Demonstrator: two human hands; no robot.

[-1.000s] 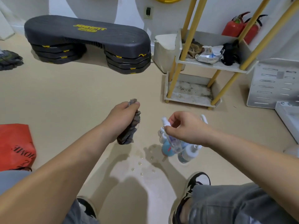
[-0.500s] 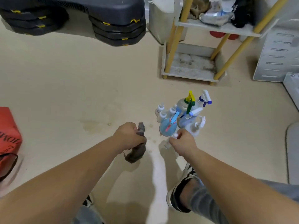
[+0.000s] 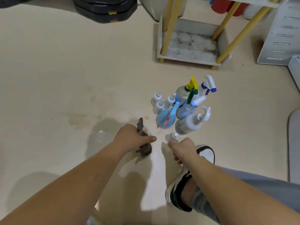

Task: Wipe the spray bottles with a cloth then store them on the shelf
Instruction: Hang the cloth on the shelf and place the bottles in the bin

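While I am watching the head view from my station, a stack of black plastic step risers (image 3: 105, 10) is sitting at the top left, and its yellow marks are too blurred for me to read. Below it the pale beige floor (image 3: 48, 70) is showing a yellowish stain (image 3: 78, 121) and a wet, shiny patch (image 3: 99, 135). The left hand (image 3: 131, 138) is gripping a crumpled dark grey cloth (image 3: 145, 151), with the fingers curled round it and the thumb pointing right. Just beside it the right hand (image 3: 183, 147) is holding a small clear spray bottle with a white nozzle (image 3: 172, 137) low near the floor, fingers curling round its body. I cannot tell whether the bottle is touching down. Behind it a cluster of plastic spray bottles (image 3: 183, 109) is standing upright on the floor, with blue, yellow-green and white triggers. Their labels are too small for me to read. Farther back the white shelf with yellow posts (image 3: 190, 56) is standing with a grimy bottom tray. A white slatted panel (image 3: 279, 34) is showing at the right edge.
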